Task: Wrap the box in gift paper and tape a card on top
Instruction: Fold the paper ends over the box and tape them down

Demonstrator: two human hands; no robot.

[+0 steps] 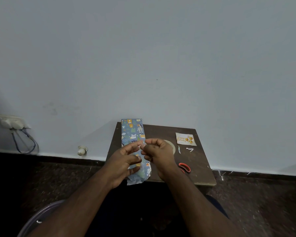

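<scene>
A long box wrapped in blue animal-print gift paper (132, 132) lies lengthwise on the left part of a small brown table (200, 170). Its near end of loose paper overhangs the table's front edge. My left hand (126, 161) hovers over the box's near half, thumb and forefinger pinching one end of a small clear tape strip (141, 145). My right hand (158, 151) is curled beside it and pinches the strip's other end. A "Happy Birthday" card (185, 139) lies at the table's back right.
A tape roll (173, 147) is partly hidden behind my right hand. Red-handled scissors (184, 167) lie at the table's right front. Two small white scraps (189, 149) sit below the card. A wall socket with cables (14, 124) is at the far left.
</scene>
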